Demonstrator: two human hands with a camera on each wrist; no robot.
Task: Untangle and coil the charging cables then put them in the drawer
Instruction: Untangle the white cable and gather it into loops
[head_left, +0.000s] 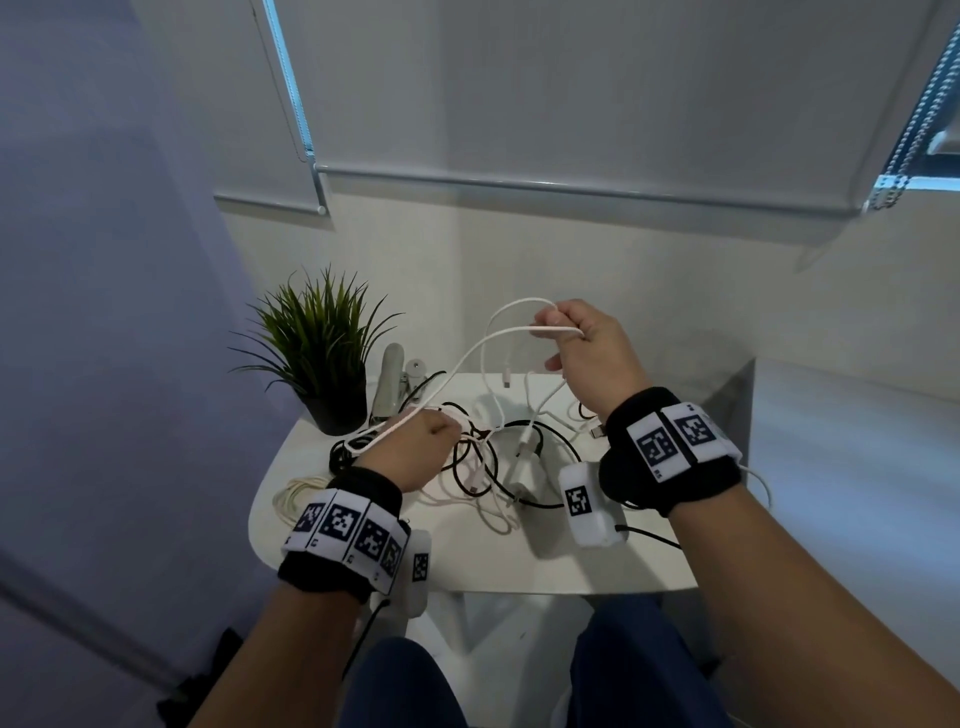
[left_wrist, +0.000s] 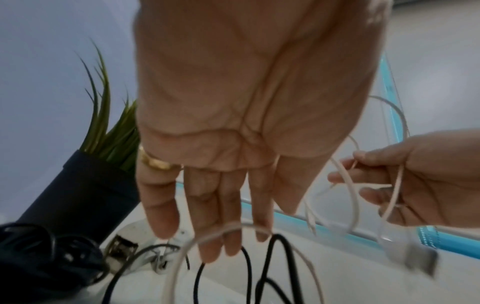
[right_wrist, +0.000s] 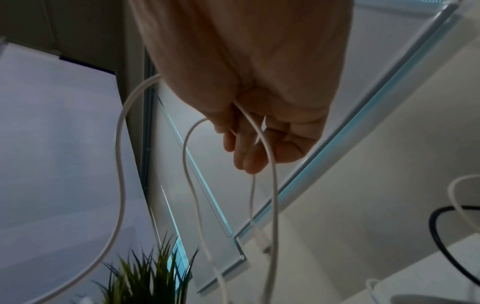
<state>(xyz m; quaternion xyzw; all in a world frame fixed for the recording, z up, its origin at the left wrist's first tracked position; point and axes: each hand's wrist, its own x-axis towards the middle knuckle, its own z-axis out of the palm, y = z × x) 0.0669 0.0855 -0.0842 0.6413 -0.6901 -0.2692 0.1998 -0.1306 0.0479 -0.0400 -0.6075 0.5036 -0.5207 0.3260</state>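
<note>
- Right hand (head_left: 589, 358) is raised above the white table (head_left: 597, 566), fingers curled round loops of a white cable (head_left: 470, 358); the right wrist view shows several strands passing between the fingers (right_wrist: 249, 150) and hanging down.
- Left hand (head_left: 415, 449) is low, just over the tangle; in its wrist view the fingers (left_wrist: 161, 205) are straight and relaxed, with a white strand curving in front of the fingertips. Whether they touch that strand cannot be told.
- White cable runs from the raised hand down past the left hand; one connector end (head_left: 506, 378) dangles in the air below the right hand.
- Black cables (head_left: 524, 470) and further white ones lie knotted together on the table, with a white charger plug (head_left: 524, 475) among them.
- Small coiled pale cable (head_left: 293, 493) lies apart at the table's left edge.
- Potted plant (head_left: 324, 358) in a dark pot stands at the back left corner, with a pale upright object just beside it.
- No drawer can be made out.
</note>
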